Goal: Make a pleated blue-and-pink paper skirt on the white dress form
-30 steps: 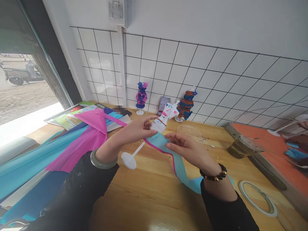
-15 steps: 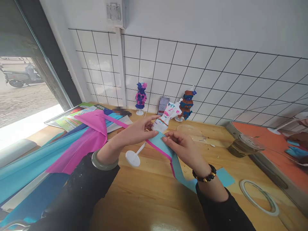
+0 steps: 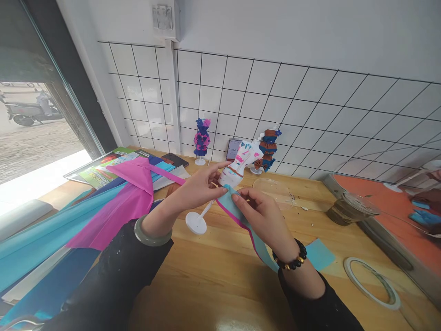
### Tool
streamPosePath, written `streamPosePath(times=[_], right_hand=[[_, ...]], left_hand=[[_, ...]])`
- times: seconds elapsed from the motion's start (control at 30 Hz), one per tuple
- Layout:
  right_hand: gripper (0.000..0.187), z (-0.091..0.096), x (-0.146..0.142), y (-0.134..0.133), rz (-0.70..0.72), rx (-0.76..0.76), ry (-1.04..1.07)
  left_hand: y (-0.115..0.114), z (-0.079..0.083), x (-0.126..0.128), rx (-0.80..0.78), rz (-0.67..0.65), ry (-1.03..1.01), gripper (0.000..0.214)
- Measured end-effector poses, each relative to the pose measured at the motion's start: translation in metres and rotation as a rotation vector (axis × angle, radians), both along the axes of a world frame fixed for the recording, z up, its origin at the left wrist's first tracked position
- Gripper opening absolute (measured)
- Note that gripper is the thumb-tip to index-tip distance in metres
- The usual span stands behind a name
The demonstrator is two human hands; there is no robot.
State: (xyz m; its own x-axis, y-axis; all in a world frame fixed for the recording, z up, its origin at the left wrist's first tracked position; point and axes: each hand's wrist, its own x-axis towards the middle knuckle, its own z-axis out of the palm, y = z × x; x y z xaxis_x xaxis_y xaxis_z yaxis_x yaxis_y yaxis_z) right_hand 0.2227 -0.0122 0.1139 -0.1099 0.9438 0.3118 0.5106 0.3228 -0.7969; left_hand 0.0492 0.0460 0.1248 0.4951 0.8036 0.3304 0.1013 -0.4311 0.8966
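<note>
Blue strip (image 3: 231, 205) held at white mannequin (image 3: 244, 157)

The pink-edged strip was pinched in the right grip (image 3: 263, 215) — its upper part by the mannequin's lower edge. The mannequin was clasped, tilted, in the left grip (image 3: 198, 187) above the counter (image 3: 206, 271).

The strip (image 3: 230, 203) is pale blue edged in magenta, and the dress form (image 3: 241, 158) is white, blotched pink and blue. Along the far edge of the honey-coloured table (image 3: 206, 285), one small figure (image 3: 201, 138) is navy and pink, a second figure (image 3: 268, 149) brown and blue.
</note>
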Motion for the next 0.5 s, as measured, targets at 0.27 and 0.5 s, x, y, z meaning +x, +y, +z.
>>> streamPosePath(times=[0.27, 0.5], right_hand=[[0.023, -0.0027, -0.0022, -0.0013, 0.000, 0.051, -0.034], [0.023, 0.0010, -0.0049, -0.0045, 0.006, 0.010, 0.009]], left_hand=[[-0.0004, -0.0006, 0.0004, 0.024, -0.019, -0.025, 0.060], [0.0000, -0.0008, -0.0003, 0.008, -0.031, -0.033, 0.057]])
